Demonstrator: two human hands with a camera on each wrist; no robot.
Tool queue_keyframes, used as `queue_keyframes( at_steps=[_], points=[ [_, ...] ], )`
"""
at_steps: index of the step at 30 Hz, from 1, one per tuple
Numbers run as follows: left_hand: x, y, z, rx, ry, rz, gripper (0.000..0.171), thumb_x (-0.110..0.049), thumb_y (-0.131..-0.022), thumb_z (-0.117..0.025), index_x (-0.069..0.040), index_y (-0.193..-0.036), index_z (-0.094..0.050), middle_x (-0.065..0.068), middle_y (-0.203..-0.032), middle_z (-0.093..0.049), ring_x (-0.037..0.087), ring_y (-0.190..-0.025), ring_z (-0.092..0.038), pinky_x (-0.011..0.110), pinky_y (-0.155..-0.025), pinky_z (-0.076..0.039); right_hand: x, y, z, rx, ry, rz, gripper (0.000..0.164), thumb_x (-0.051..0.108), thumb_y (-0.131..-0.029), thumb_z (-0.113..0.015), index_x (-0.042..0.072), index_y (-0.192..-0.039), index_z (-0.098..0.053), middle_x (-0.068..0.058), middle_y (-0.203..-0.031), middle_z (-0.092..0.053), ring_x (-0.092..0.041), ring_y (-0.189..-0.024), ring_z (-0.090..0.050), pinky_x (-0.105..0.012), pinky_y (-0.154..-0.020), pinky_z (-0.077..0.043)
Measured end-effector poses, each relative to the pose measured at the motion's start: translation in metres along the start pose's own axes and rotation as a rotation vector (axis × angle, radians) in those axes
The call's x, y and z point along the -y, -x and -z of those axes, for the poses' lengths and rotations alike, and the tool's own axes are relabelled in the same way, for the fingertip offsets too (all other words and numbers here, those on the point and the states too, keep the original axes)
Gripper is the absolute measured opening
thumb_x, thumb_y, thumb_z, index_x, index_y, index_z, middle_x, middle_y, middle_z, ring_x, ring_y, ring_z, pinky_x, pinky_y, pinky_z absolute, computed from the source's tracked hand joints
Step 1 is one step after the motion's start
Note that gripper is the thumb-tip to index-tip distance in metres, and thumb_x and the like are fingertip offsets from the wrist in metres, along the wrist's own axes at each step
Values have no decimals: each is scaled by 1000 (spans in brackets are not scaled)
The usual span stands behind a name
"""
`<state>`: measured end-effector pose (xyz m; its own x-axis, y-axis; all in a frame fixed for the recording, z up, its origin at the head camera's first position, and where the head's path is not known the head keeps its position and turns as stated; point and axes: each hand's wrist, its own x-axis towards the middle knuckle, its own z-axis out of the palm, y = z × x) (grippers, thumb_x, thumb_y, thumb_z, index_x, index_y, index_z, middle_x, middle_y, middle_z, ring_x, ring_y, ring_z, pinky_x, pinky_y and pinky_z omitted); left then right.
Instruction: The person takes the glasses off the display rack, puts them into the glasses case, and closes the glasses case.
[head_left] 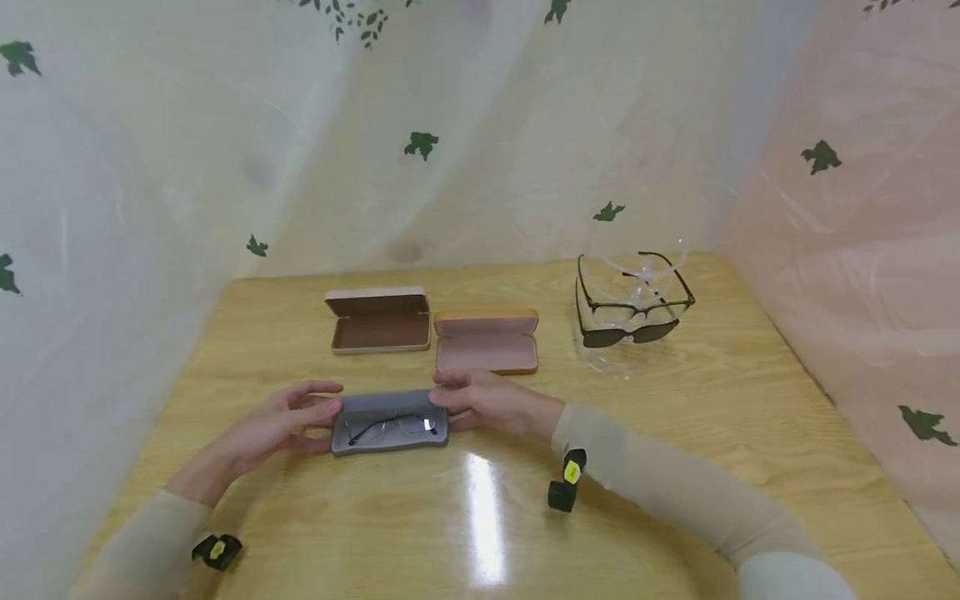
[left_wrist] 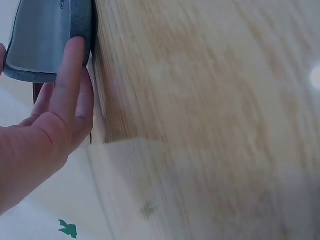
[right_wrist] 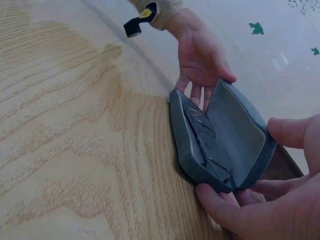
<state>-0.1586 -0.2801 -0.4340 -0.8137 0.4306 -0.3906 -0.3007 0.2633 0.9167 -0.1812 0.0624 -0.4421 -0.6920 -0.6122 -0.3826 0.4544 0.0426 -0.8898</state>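
A grey-blue glasses case [head_left: 393, 402] stands with its lid raised near the middle of the table. Inside its base lies a pair of thin dark-framed eyeglasses [head_left: 367, 431], which also show in the right wrist view. My left hand [head_left: 273, 421] holds the left end of the case, thumb at the lid and fingers along the base. At the other end my right hand [head_left: 498, 404] grips it the same way, with its thumb against the lid edge in the right wrist view. The left wrist view shows just one end of the case [left_wrist: 42, 35].
Behind are two more open cases, one brown-lined [head_left: 382, 333] and one pink-lined [head_left: 487, 352]. To the right, black-framed glasses [head_left: 641, 312] and sunglasses [head_left: 652, 333] hang on a clear stand [head_left: 636, 292]. Patterned curtains [head_left: 510, 125] enclose the wooden table [head_left: 675, 467].
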Motion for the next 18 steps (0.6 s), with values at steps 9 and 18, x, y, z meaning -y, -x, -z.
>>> queue_keyframes(
  at_steps=[9,18],
  points=[
    [3,2,-5,-19,-30,-10,67,-20,-99,-68,3,-151,-34,28,-148,-34,37,-125,-53,49,-94,-55,-1,4,0,-2,59,-9,74,11,-97,-70,-4,-156,-29,-19,-160,-31,-28,-136,-48,-43,-109,-44],
    [3,5,-8,-34,-145,-23,72,-16,-89,-81,3,-147,-42,28,-147,-39,35,-121,-50,36,-88,-57,-10,3,0,-37,311,60,83,0,-87,-76,1,-157,-32,-14,-156,-40,-27,-132,-48,-39,-111,-40]
  ],
)
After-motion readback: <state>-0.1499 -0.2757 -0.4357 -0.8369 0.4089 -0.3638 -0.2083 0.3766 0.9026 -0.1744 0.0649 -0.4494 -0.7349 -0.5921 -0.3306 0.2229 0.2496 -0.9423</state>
